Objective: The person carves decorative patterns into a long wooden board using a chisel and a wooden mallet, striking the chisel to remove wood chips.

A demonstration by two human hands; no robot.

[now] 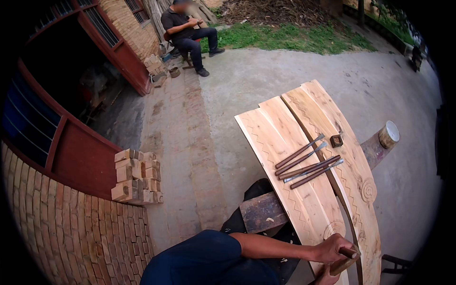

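Observation:
A pale wooden plank (270,130) with carved zigzag lines lies nearest me, beside a second carved plank (342,128); a dark gap runs between them. Over the near end of the planks, my left hand (330,249) is closed around a brown wooden handle (349,252), whose far end is hidden. Just below it, partly cut off by the picture's edge, my right hand (327,277) appears closed against a brown piece of wood (341,267). Several wood-handled chisels (308,164) lie across the near plank. A small dark square block with a hollow middle (336,140) rests on the farther plank.
A worn wooden bench (263,212) supports the planks, and a round tin (389,134) stands on its far end. Stacked bricks (137,178) are at the left by a red door frame (85,164). A seated person (187,33) is farther back on the concrete yard (266,71).

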